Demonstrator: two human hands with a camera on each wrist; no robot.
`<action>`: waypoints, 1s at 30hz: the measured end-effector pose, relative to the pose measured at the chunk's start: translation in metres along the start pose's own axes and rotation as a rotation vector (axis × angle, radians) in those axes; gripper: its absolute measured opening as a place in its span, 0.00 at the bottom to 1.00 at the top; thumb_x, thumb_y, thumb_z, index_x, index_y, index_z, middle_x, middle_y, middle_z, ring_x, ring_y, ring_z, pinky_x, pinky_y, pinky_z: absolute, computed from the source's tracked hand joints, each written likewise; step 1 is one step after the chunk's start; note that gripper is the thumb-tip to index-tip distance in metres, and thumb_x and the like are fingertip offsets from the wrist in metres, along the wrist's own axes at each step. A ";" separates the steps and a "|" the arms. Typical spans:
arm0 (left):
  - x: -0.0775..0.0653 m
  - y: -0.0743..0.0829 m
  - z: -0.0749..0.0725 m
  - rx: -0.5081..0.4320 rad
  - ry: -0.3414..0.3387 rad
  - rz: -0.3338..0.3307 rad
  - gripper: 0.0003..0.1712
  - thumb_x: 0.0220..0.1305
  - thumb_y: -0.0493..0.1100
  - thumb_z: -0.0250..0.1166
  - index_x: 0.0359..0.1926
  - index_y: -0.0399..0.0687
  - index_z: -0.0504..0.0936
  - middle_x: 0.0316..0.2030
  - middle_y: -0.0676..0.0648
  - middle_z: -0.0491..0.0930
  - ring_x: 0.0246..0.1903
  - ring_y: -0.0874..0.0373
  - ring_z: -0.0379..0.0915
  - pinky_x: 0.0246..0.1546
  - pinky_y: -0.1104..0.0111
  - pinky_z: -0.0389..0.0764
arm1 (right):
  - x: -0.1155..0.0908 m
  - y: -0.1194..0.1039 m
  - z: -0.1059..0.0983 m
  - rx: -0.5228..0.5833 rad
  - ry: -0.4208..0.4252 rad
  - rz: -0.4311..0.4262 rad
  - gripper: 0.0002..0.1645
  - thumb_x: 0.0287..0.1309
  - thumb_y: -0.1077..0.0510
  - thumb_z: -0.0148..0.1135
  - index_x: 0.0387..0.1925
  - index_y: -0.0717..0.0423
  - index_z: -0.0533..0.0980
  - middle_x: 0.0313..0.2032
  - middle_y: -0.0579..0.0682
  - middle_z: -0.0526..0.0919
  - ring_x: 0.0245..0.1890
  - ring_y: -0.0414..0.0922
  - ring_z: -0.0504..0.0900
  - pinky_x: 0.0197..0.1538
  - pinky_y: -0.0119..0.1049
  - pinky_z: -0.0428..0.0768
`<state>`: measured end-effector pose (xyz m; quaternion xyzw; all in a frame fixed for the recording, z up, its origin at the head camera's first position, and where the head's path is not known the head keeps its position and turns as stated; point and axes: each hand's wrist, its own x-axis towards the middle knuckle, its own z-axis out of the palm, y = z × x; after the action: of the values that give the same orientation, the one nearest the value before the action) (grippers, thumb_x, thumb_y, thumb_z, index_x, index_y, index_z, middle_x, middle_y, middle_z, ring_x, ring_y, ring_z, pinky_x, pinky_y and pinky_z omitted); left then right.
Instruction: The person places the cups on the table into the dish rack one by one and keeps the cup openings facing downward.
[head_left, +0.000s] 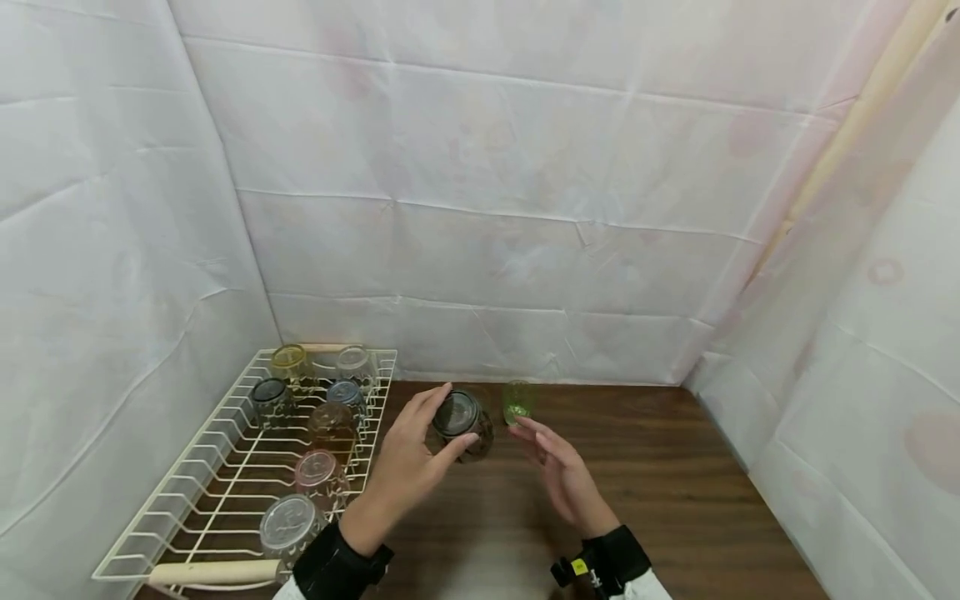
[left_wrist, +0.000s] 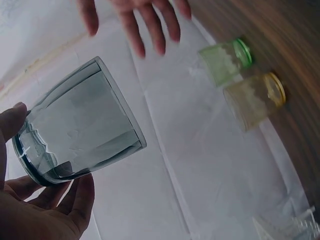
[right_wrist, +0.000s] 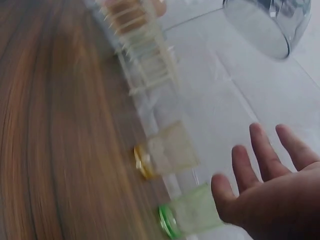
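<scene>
My left hand (head_left: 412, 454) grips a smoky grey drinking glass (head_left: 459, 414) near its base, thumb on one side and fingers on the other. Its base is up, and in the left wrist view its wide rim points away from the palm. My right hand (head_left: 558, 475) is a short way to the right, fingers extended, holding nothing. Behind the hands a green glass (head_left: 517, 400) stands on the wooden table (head_left: 637, 467). An amber glass (left_wrist: 252, 100) stands beside the green one in both wrist views; from the head it is hidden behind the grey glass.
At left is a cream wire rack (head_left: 183, 457) with a wooden handle (head_left: 217, 572). Several upturned glasses sit on it, among them a yellow one (head_left: 289, 358), a pink one (head_left: 318, 471) and a clear one (head_left: 288, 523). White sheeting (head_left: 480, 250) encloses the table's back and sides.
</scene>
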<state>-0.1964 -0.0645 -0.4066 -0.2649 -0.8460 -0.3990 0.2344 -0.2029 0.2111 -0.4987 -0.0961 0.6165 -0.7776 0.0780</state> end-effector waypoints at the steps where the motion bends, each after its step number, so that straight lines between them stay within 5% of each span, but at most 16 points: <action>1: 0.000 -0.002 -0.003 0.011 0.010 0.000 0.45 0.64 0.51 0.79 0.77 0.47 0.72 0.68 0.43 0.79 0.66 0.45 0.79 0.60 0.49 0.85 | 0.000 0.001 -0.001 -0.050 0.044 -0.002 0.33 0.85 0.44 0.44 0.81 0.54 0.63 0.77 0.58 0.71 0.83 0.56 0.60 0.85 0.70 0.43; 6: -0.004 -0.015 -0.020 0.061 0.046 -0.011 0.45 0.62 0.50 0.80 0.76 0.45 0.73 0.65 0.40 0.80 0.63 0.42 0.81 0.57 0.46 0.86 | -0.006 0.006 -0.007 -0.273 0.250 -0.024 0.29 0.80 0.48 0.56 0.75 0.54 0.73 0.72 0.60 0.78 0.76 0.54 0.71 0.77 0.55 0.67; 10: -0.009 -0.029 -0.038 0.127 0.098 -0.015 0.46 0.59 0.48 0.82 0.75 0.44 0.74 0.64 0.37 0.81 0.63 0.38 0.80 0.56 0.42 0.85 | -0.012 0.007 -0.016 -0.402 0.306 -0.054 0.29 0.78 0.51 0.60 0.74 0.53 0.73 0.72 0.60 0.78 0.75 0.58 0.73 0.70 0.42 0.76; 13: -0.012 -0.039 -0.053 0.167 0.145 -0.021 0.46 0.57 0.46 0.83 0.74 0.42 0.75 0.62 0.35 0.81 0.60 0.36 0.81 0.53 0.40 0.85 | -0.015 0.007 -0.025 -0.523 0.336 -0.084 0.31 0.77 0.50 0.62 0.75 0.54 0.73 0.73 0.60 0.77 0.77 0.63 0.69 0.75 0.54 0.74; 17: -0.014 -0.051 -0.074 0.196 0.190 -0.037 0.45 0.57 0.42 0.83 0.73 0.39 0.75 0.61 0.34 0.81 0.56 0.34 0.82 0.48 0.39 0.85 | -0.020 0.006 -0.034 -0.701 0.382 -0.101 0.34 0.75 0.47 0.64 0.76 0.52 0.72 0.76 0.61 0.72 0.82 0.67 0.60 0.78 0.77 0.56; 21: -0.014 -0.059 -0.100 0.183 0.215 -0.110 0.43 0.59 0.41 0.81 0.73 0.39 0.75 0.61 0.32 0.81 0.55 0.32 0.82 0.47 0.40 0.82 | -0.022 0.007 -0.039 -0.815 0.398 -0.135 0.33 0.74 0.47 0.65 0.75 0.53 0.73 0.76 0.62 0.73 0.82 0.70 0.56 0.74 0.84 0.45; 25: -0.013 -0.065 -0.126 0.165 0.218 -0.236 0.42 0.63 0.45 0.79 0.75 0.43 0.75 0.62 0.32 0.81 0.58 0.33 0.80 0.51 0.59 0.79 | -0.024 0.010 -0.041 -0.848 0.412 -0.155 0.32 0.73 0.48 0.66 0.73 0.54 0.75 0.74 0.62 0.76 0.82 0.71 0.58 0.73 0.84 0.45; 30: -0.012 -0.078 -0.149 0.205 0.254 -0.288 0.42 0.61 0.45 0.80 0.74 0.43 0.76 0.60 0.31 0.82 0.47 0.52 0.78 0.41 0.83 0.67 | -0.026 0.013 -0.042 -0.836 0.432 -0.129 0.31 0.74 0.47 0.65 0.73 0.52 0.75 0.75 0.62 0.75 0.82 0.70 0.57 0.74 0.83 0.45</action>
<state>-0.2093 -0.2286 -0.3718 -0.0639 -0.8749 -0.3704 0.3053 -0.1882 0.2542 -0.5225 0.0066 0.8713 -0.4684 -0.1459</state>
